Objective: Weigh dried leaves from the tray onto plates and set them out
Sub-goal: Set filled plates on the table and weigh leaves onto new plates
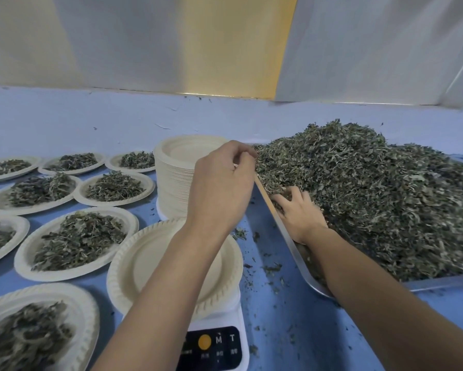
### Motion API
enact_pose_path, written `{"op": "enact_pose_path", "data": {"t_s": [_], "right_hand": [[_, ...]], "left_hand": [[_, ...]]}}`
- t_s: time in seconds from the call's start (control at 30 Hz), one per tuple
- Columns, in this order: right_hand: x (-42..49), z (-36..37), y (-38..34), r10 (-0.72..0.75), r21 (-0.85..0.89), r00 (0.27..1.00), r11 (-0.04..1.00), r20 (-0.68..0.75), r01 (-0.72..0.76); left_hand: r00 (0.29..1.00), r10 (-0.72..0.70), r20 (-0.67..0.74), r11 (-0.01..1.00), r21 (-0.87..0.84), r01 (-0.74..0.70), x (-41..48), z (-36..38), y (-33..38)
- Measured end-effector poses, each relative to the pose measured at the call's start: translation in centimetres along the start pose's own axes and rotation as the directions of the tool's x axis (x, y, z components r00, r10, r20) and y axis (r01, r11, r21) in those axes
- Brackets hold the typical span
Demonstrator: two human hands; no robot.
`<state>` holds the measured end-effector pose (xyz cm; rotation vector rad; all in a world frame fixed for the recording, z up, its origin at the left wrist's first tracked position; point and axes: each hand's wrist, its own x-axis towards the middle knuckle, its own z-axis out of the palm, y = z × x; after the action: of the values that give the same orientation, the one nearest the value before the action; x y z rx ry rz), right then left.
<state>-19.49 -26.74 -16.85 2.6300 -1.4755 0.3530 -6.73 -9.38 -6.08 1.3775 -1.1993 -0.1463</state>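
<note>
Right hand gripped a clump in the heap of dried green leaves on the silver metal tray, right of the empty white paper plate on the white scale. Left hand was curled at the heap's edge, couldn't tell if it held anything. A loose fistful could easily shed onto the blue table crossing over.

Dull grey-green dried leaves on a silver tray; cream plates with ribbed rims; white scale with black panel and orange button; blue table flecked dark; yellow-and-white wall.
</note>
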Motion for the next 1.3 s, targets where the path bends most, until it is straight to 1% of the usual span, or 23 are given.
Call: {"op": "enact_pose_path", "data": {"t_s": [0.03,0.07,0.13,0.2,0.23,0.33,0.43,0.5,0.63,0.7,0.8,0.87,0.93,1.0,1.03,1.1,1.13,1.2,1.3], "right_hand": [[0.0,0.0,0.0,-0.001,-0.012,1.000,1.000,0.013,0.001],[-0.1,-0.1,-0.1,-0.004,-0.022,1.000,1.000,-0.012,0.004],[-0.2,-0.4,-0.3,-0.012,-0.047,0.994,0.999,-0.111,0.006],[-0.3,-0.5,-0.3,-0.016,-0.052,0.989,0.999,-0.144,0.008],[-0.4,-0.4,-0.2,-0.011,-0.051,0.993,0.999,-0.119,0.005],[-0.4,-0.3,-0.1,0.024,-0.051,0.999,0.998,0.038,-0.022],[-0.3,-0.4,-0.2,0.031,-0.014,0.992,0.999,0.121,-0.029],[-0.3,-0.6,-0.2,0.037,0.016,0.991,0.999,0.127,-0.040],[-0.5,-0.9,-0.6,0.036,-0.025,0.999,0.999,0.032,-0.035],[-0.5,-1.0,-0.9,0.022,-0.033,1.000,0.999,0.006,-0.021],[-0.4,-1.2,-1.0,0.034,0.057,0.999,0.998,-0.029,-0.032],[-0.4,-1.7,-0.9,0.119,0.217,0.991,0.971,-0.068,-0.102],[-0.4,-2.5,-0.8,0.242,0.431,0.967,0.883,-0.079,-0.186],[-0.6,-3.1,-0.4,0.360,0.611,0.931,0.751,-0.063,-0.249],[-0.8,-3.5,-0.3,0.425,0.697,0.904,0.661,-0.040,-0.279],[-1.5,-4.3,-0.1,0.521,0.855,0.853,0.424,0.040,-0.300],[-1.9,-4.8,-0.1,0.542,0.905,0.836,0.310,0.083,-0.290],[-2.4,-5.8,-0.1,0.568,0.953,0.805,0.108,0.174,-0.282],[-2.8,-7.1,-0.5,0.568,0.952,0.765,-0.142,0.303,-0.271]], "left_hand": [[1.000,0.001,0.000,1.000,0.002,-0.001,0.0,0.0,0.0],[1.000,0.000,0.000,1.000,0.004,0.000,0.0,0.0,0.0],[1.000,0.002,0.000,1.000,0.007,-0.002,0.1,0.0,-0.1],[1.000,0.004,0.001,1.000,0.013,-0.004,0.1,0.0,-0.2],[1.000,0.006,0.001,1.000,0.015,-0.006,0.1,0.0,-0.2],[1.000,0.014,0.001,1.000,0.027,-0.014,0.1,0.0,-0.3],[1.000,0.006,0.003,0.999,0.032,-0.007,0.1,0.0,-0.3],[1.000,0.001,0.006,0.999,0.037,-0.001,0.1,0.0,-0.2],[1.000,-0.008,0.014,0.999,0.045,0.007,0.0,0.0,-0.2],[1.000,-0.009,0.015,0.999,0.048,0.009,0.0,0.0,-0.2],[1.000,-0.012,0.014,0.999,0.040,0.012,-0.1,0.0,0.1],[1.000,-0.013,0.016,0.999,0.041,0.012,-0.1,0.0,0.1],[1.000,-0.017,0.022,0.999,0.048,0.016,-0.2,0.0,0.1],[0.999,-0.025,0.027,0.999,0.038,0.024,-0.2,0.1,0.0],[0.999,-0.034,0.028,0.999,0.020,0.034,-0.2,0.2,-0.1],[0.997,-0.069,0.036,0.997,-0.024,0.070,-0.3,0.4,0.0],[0.995,-0.091,0.043,0.995,-0.041,0.093,-0.4,0.5,0.0],[0.988,-0.138,0.066,0.988,-0.061,0.142,-0.7,0.9,0.0],[0.968,-0.217,0.128,0.972,-0.067,0.227,-1.3,1.5,0.2]]}}
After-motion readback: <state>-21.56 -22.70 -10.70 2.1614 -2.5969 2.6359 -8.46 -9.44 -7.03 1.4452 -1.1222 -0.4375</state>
